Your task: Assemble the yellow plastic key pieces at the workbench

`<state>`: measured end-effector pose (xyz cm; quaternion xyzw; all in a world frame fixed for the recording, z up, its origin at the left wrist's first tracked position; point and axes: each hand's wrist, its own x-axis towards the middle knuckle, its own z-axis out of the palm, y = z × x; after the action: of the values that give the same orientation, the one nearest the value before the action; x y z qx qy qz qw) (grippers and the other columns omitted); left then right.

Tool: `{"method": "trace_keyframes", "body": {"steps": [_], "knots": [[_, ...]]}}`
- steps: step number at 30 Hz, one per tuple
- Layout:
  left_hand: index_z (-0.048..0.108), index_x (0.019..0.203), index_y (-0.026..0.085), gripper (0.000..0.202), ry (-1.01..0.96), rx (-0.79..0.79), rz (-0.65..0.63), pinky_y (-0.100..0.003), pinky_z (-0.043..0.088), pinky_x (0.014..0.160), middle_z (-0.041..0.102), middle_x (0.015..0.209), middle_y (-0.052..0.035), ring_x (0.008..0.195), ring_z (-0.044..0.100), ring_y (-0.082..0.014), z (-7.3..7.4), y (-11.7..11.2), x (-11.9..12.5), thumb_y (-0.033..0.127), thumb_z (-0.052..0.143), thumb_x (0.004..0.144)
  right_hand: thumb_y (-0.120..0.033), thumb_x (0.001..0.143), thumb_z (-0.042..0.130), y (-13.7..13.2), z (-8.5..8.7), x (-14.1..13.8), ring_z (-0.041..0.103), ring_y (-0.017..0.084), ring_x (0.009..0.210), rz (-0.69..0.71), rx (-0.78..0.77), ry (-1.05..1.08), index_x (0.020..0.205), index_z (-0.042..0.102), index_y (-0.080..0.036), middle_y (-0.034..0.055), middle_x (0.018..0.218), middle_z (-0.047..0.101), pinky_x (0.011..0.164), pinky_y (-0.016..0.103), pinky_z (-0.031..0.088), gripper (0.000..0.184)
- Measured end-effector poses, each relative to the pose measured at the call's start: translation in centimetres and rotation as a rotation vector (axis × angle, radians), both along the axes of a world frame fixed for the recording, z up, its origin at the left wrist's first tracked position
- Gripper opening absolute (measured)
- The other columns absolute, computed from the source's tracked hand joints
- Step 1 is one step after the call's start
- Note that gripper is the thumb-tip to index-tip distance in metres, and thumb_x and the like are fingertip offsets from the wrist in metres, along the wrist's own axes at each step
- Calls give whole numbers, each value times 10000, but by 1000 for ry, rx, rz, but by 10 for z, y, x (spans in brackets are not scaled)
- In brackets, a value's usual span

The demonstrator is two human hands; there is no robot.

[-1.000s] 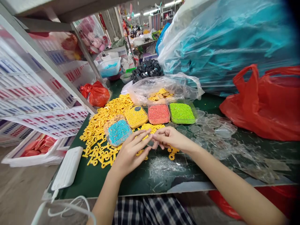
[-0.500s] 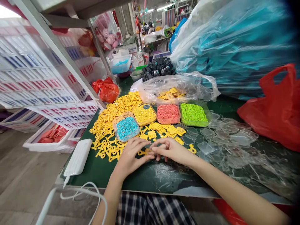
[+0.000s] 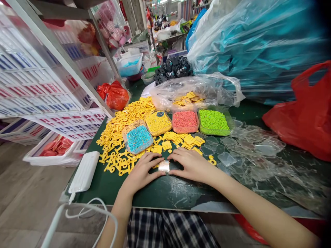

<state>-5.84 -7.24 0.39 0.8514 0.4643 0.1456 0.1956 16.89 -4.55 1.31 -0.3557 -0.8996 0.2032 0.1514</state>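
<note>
A small clear, shiny plastic square (image 3: 163,166) sits between my two hands near the table's front edge, reflecting the light. My left hand (image 3: 143,169) has its thumb and fingers at the square's left side. On its right side, my right hand (image 3: 190,164) grips it with thumb and fingertips. Just beyond the hands are flat yellow plastic pieces (image 3: 190,139) and a big pile of yellow key-like pieces (image 3: 113,151). Behind them stand clear trays of small beads: blue (image 3: 139,139), yellow (image 3: 158,124), pink (image 3: 185,121) and green (image 3: 214,122).
Loose clear plastic sheets (image 3: 256,144) cover the table's right side, near a red plastic bag (image 3: 297,117). A white power bank (image 3: 84,171) with a cable lies at the left edge. Farther back are black parts (image 3: 173,70) and a large bag of blue pieces (image 3: 261,51).
My fingers have spread to opposite sides of the clear square, which now lies flat and shows plainly between them. Before, the right fingers were curled over it. The view has shifted slightly.
</note>
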Motion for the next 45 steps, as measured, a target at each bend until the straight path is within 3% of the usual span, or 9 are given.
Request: {"method": "trace_keyframes", "body": {"steps": [8,13,19,25,32,38,41,45], "knots": [[574,1277,267,446,39,-22,12,-444,399,1044,551,1318,-75,1219,478,-253,-3,0,1,423,614,861,-346,844,648,0,-10,-4,592,262,944,12,44,-42,1005,642,-169,98,979,658,757,370,466,240],[486,1359,287,572,-26,-55,30,-482,382,1054,545,1335,-82,1224,476,-258,-3,0,1,441,648,833,-324,851,639,1,-11,-4,588,257,944,17,50,-58,1012,634,-169,96,982,653,759,363,462,224],[632,1202,264,327,-139,-34,72,-481,396,1046,597,1250,-71,1196,504,-243,-5,-2,-1,367,581,896,-353,850,640,-1,-9,-6,597,253,923,3,31,-54,1004,640,-170,88,961,661,730,349,463,239],[659,1167,243,320,-117,-48,79,-456,414,1019,618,1205,-65,1146,511,-239,-8,0,0,349,627,867,-374,839,659,-3,-10,-10,611,273,934,-16,39,-97,993,672,-161,95,923,673,706,348,472,264],[682,1139,267,342,-34,-36,60,-411,438,948,624,1108,-53,1055,522,-231,-3,5,-2,388,668,819,-386,841,655,-7,2,-18,653,279,872,-107,-54,-213,1007,711,-197,107,895,706,677,336,472,258],[712,1088,290,404,-5,62,92,-381,437,889,627,1054,-48,992,528,-233,-16,9,-7,468,723,726,-451,819,664,-7,11,-22,658,274,896,-171,-85,-300,1064,714,-256,113,947,697,734,328,465,316],[712,1093,280,440,-10,147,71,-369,404,919,627,1135,-57,1054,519,-245,-20,5,-7,499,721,711,-432,777,707,-9,7,-21,663,244,838,-200,-63,-278,1037,724,-240,87,878,704,708,294,455,324],[710,1086,246,476,-37,167,31,-302,404,863,669,1062,-39,997,551,-212,-20,-3,-7,549,699,719,-465,806,629,-8,-11,-16,640,219,631,-192,-4,-241,1029,733,-238,45,670,670,541,270,396,335]]}}
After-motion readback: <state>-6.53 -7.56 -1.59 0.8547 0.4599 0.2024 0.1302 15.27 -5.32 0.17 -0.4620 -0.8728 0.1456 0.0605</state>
